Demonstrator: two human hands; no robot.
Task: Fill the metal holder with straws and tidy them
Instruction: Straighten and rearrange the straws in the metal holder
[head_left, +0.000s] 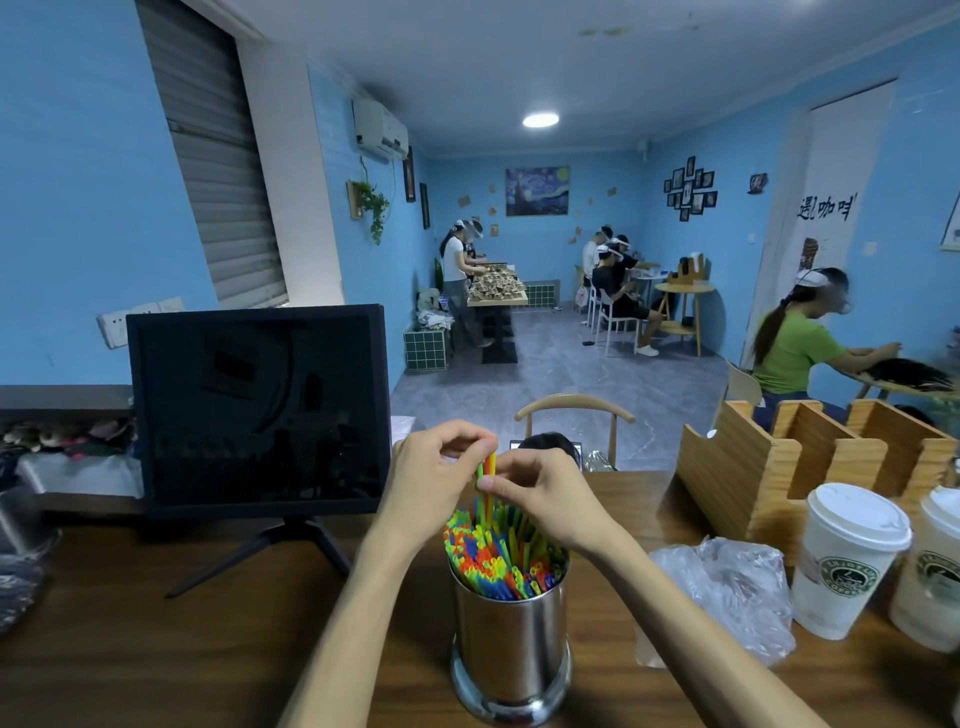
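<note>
Both sets of fingers (485, 483) pinch a few raised straws (487, 486): left hand (434, 480) at the tips, right hand (545, 496) lower. Beneath stands the crowded metal holder (511, 644) on the worktop (156, 649). Forcing them in may kink them or tip the holder.

We read black Chinese characters, partly legible as "咖啡", on the tall white wall banner (831, 208) at the right of the room. We note a round green-and-black logo on the white lidded paper cup (852, 561) standing on the brown wooden tabletop (156, 649); its ring lettering ends in "COFFEE", the rest too small to read. The neighbouring white paper cup (932, 571) bears a like logo, cut off by the frame edge.
</note>
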